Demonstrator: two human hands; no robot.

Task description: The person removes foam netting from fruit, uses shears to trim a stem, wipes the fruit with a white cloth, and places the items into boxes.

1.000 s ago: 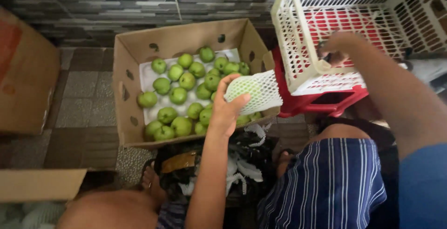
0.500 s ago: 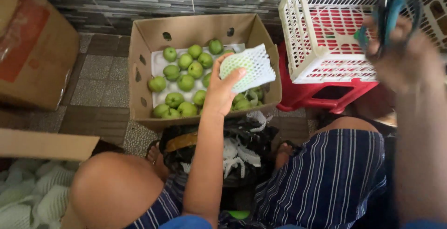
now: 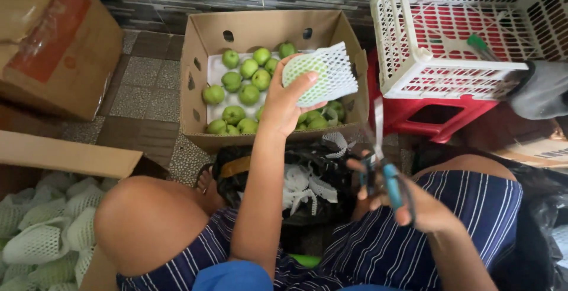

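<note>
My left hand [image 3: 287,99] is raised over the open cardboard box [image 3: 201,42] and grips a green fruit wrapped in a white foam net sleeve [image 3: 316,77]. The box holds several bare green fruits [image 3: 242,87] on a white liner. My right hand [image 3: 408,202] is lower, above my right thigh, and holds scissors with blue handles [image 3: 381,167], blades pointing up. Between my knees sits a black bag with loose white foam nets [image 3: 299,184].
A white plastic crate [image 3: 449,36] rests on a red stool [image 3: 432,113] at the right. A closed cardboard box [image 3: 59,42] stands at the upper left. At the lower left another box holds several net-wrapped fruits [image 3: 41,232]. A tiled wall lies behind.
My right hand came down from the white crate with the scissors to just above my lap. My left hand keeps the wrapped fruit raised over the box.
</note>
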